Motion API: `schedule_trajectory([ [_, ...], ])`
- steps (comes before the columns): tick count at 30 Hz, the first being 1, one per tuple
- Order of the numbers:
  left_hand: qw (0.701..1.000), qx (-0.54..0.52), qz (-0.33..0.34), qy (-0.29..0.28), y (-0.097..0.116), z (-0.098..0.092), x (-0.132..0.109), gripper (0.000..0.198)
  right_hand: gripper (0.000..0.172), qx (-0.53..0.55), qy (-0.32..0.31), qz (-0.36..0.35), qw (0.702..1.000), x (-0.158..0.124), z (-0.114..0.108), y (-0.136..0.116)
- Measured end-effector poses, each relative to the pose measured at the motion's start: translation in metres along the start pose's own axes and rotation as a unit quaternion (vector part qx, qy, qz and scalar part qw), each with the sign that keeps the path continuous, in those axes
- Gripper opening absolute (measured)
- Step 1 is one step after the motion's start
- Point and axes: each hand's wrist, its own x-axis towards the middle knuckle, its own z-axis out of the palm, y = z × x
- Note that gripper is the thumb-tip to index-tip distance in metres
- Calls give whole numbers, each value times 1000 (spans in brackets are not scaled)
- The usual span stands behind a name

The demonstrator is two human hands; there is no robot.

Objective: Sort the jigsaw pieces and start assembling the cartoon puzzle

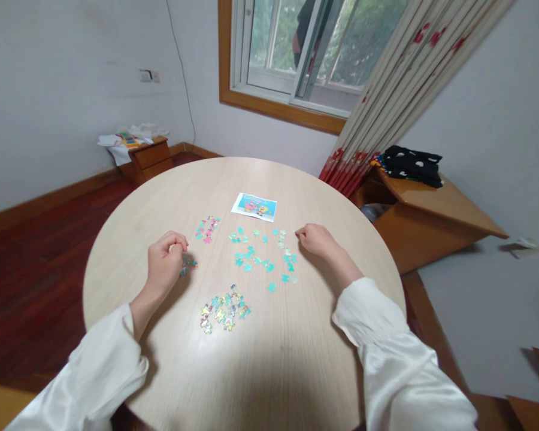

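Note:
My right hand (317, 239) is closed, with its fingertips at a small light-green jigsaw puzzle piece (295, 231) on the right of the table. My left hand (165, 257) is curled shut above the left side. Whatever its fingers may hold is hidden. Just beside it lies a small heap of mixed puzzle pieces (188, 265), partly covered by the hand. Turquoise puzzle pieces (248, 257) are spread over the middle. Pink and turquoise pieces (207, 229) form a group farther back. A larger group of yellow, grey and brown pieces (224, 309) lies nearer to me.
A printed cartoon picture (255, 207) lies toward the back of the round wooden table (269, 359). Behind on the left stands a small cabinet (150, 158) with papers and cloth. On the right, a wooden cabinet (435, 209) carries a black cloth (412, 166), near a long curtain (399, 78).

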Motion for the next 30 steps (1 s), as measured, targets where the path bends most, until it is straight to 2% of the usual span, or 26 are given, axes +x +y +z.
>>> schedule_trajectory([
  [6, 1000, 17, -17, 11, 1, 0, 1, 15, 33, -30, -1, -7, 1000, 35, -10, -38],
  [15, 1000, 1, -16, 7, 5, 0, 1, 14, 32, -36, -25, -81, 996, 52, -10, -95],
  [21, 1000, -11, -11, 25, 2, -4, 5, 15, 37, -45, -15, -74, 996, 74, -13, -119],
  [25, 998, -18, -11, 53, -1, -9, 9, 16, 37, -55, -12, -88, 995, 72, -14, -134],
  [30, 997, -40, 2, 67, -3, -12, 12, 15, 33, -58, -25, -160, 985, 55, -15, -157],
])
